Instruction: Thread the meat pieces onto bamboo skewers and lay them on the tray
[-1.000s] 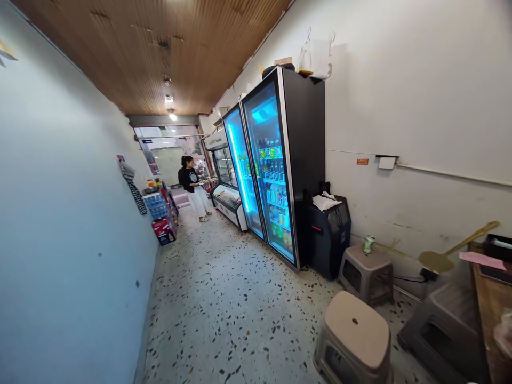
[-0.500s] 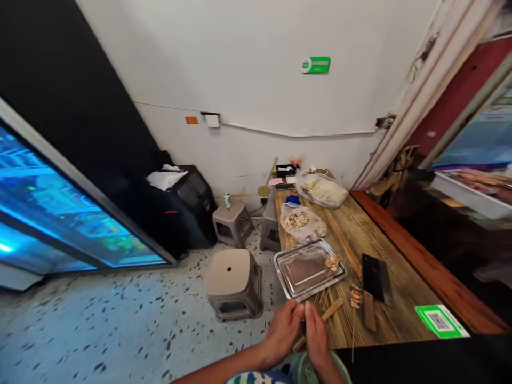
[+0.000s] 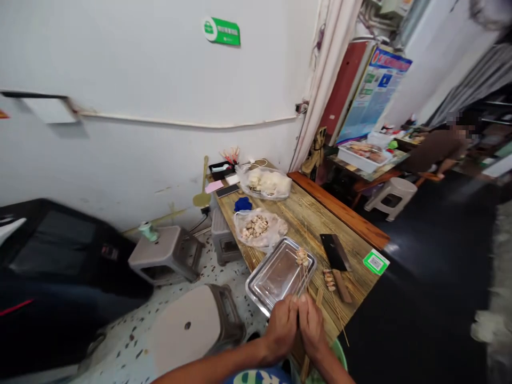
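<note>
1. Since half a second ago the view has swung right: the glowing fridge door is out of frame, the dark room at the right edge is now in view, and the table sits lower centre instead of right of centre.
2. Hands keep the same pose as before – left hand [image 3: 283, 326] and right hand [image 3: 311, 326] side by side at bottom centre, fingertips pinched together on a bamboo skewer [image 3: 301, 288] that runs up toward the tray.
3. Both hands are closed around the skewer end; exact finger contact is too small to resolve.
4. The skewer tip with threaded meat pieces [image 3: 301, 256] lies on the right rim of the metal tray [image 3: 272, 277], just above the hands.
5. The wooden table [image 3: 304, 218] runs diagonally from centre frame to lower centre.
6. A cleaver [image 3: 335, 254] lies flat right of the tray, its handle pointing toward the bottom of the frame; a small loaded skewer [image 3: 328, 278] is just left of the handle.
7. A green QR sticker [image 3: 376, 262] marks the table's right corner.
8. A plastic bag of cut pieces [image 3: 258, 228] sits above the tray; a second bag with pale contents [image 3: 267, 183] is further up, near the wall.
9. A blue lid-like item [image 3: 242, 204] sits between the two bags.
10. A beige stool [image 3: 188, 325] is lower left of the tray – a grey stool [image 3: 166, 256] stands beyond it with a small green cup [image 3: 148, 231] on top.
11. A seated person [image 3: 438, 152] is at the upper right, well apart from the table.
</note>
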`<control>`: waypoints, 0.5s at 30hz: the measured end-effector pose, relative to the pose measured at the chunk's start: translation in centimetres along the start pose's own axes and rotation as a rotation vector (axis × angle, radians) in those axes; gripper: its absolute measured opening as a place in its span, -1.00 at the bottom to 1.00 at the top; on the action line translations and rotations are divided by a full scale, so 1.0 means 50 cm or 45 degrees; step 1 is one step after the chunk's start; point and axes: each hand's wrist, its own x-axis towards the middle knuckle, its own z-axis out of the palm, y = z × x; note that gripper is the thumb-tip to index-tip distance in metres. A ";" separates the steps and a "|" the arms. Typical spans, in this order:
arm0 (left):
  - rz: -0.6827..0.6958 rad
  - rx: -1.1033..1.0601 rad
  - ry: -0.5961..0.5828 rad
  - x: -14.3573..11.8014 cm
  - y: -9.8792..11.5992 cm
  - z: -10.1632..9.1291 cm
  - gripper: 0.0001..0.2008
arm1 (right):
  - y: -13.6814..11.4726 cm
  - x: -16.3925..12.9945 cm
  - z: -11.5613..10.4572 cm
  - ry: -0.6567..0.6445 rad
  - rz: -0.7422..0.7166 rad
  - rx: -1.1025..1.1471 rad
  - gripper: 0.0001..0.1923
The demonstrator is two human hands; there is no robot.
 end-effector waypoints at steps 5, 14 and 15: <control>0.003 -0.190 -0.110 0.032 0.015 -0.050 -0.59 | -0.048 0.022 0.023 0.142 0.026 -0.001 -0.63; -0.310 -0.673 -0.650 0.037 0.066 -0.080 -0.60 | -0.097 -0.007 -0.006 0.463 0.171 0.008 -0.68; -0.368 -0.725 -0.700 0.029 0.074 -0.082 -0.61 | -0.100 -0.018 -0.008 0.479 0.167 0.013 -0.69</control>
